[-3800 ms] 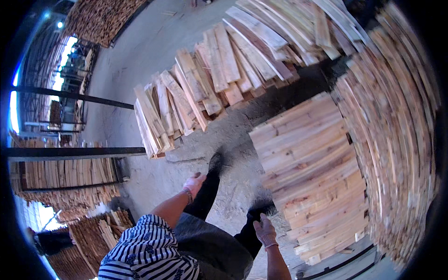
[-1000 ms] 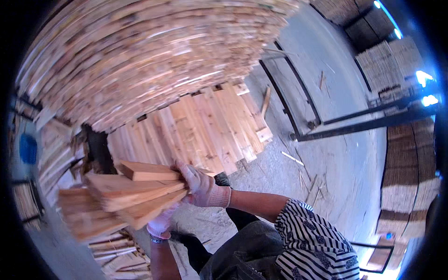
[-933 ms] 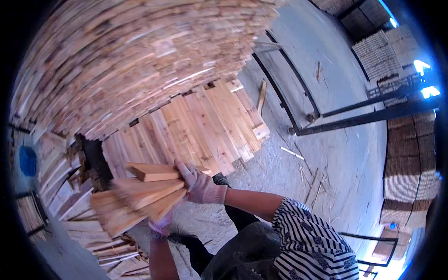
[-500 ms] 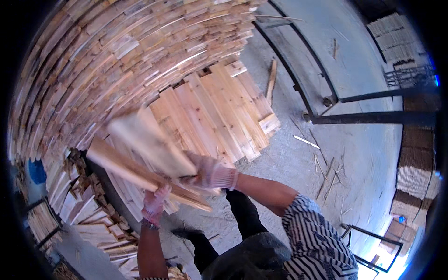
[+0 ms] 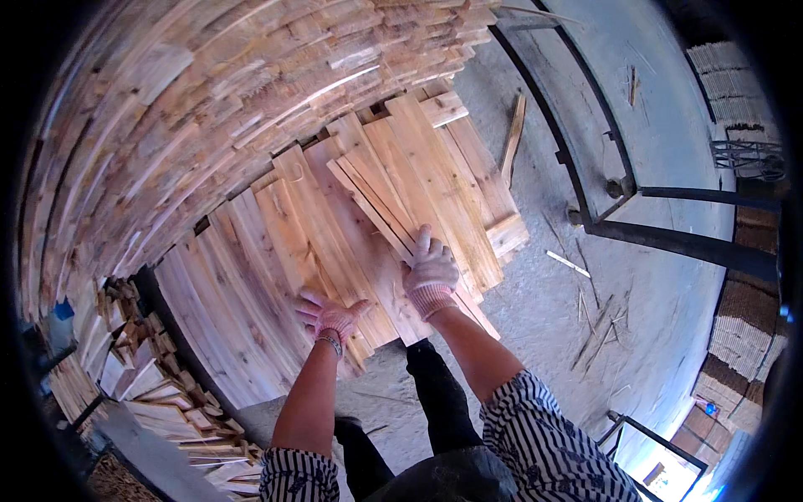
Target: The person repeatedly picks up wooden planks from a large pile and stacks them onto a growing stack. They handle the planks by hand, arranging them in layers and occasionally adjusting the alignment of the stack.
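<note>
My left hand [image 5: 329,314], in a pale pinkish knit glove with a bracelet at the wrist, has its fingers spread just over the layer of boards [image 5: 284,243]. It holds nothing. To its right, my right hand [image 5: 431,272], gloved too, is closed around the near part of a narrow wooden board [image 5: 372,205]. That board lies slantwise on top of the layer, raised along one edge with a dark gap beside it. The fingers hide part of it, and its near end shows below the hand.
A tall stack of boards [image 5: 251,100] rises behind the layer. Offcuts [image 5: 167,385] are heaped at the lower left. On the right, a black metal frame [image 5: 577,142] stands on the concrete floor, with a loose wood strip [image 5: 514,138] and thin splinters [image 5: 598,335] about. Stacked bundles [image 5: 740,318] line the far right.
Two boards held up in my hands have come down onto the layer. My left hand has let go and opened; my right hand has moved right and now grips a slanting board.
</note>
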A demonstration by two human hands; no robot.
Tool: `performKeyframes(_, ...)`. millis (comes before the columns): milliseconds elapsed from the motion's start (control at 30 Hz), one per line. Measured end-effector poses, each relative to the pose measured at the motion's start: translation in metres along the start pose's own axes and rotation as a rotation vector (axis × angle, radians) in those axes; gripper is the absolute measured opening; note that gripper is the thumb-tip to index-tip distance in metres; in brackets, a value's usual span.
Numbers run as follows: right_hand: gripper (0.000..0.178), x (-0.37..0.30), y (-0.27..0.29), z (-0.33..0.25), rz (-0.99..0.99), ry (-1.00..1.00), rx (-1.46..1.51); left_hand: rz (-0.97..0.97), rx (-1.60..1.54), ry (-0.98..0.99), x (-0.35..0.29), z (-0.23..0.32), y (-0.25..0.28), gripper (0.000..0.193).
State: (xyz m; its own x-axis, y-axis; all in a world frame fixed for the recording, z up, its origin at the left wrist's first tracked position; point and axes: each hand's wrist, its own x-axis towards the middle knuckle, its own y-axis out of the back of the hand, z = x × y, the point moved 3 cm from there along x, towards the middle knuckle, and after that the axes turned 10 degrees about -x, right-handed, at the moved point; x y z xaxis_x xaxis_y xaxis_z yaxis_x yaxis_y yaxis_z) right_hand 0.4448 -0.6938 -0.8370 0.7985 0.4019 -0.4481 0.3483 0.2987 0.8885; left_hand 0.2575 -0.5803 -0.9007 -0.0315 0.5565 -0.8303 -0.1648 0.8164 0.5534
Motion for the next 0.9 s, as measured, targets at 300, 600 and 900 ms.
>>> performKeyframes(300,0.094,0.065,0.026,0.114,-0.173,0.282,0.654,-0.171,0.182,0.111,0.007,0.006,-0.006,0.145)
performKeyframes(600,0.089,0.193,0.001,0.189,-0.259,0.190,0.808,0.005,0.317,0.140,-0.003,0.008,-0.013,0.151)
performKeyframes(900,0.086,0.165,0.047,0.119,0.063,0.099,0.233,0.029,0.348,0.216,0.018,-0.009,-0.015,0.154)
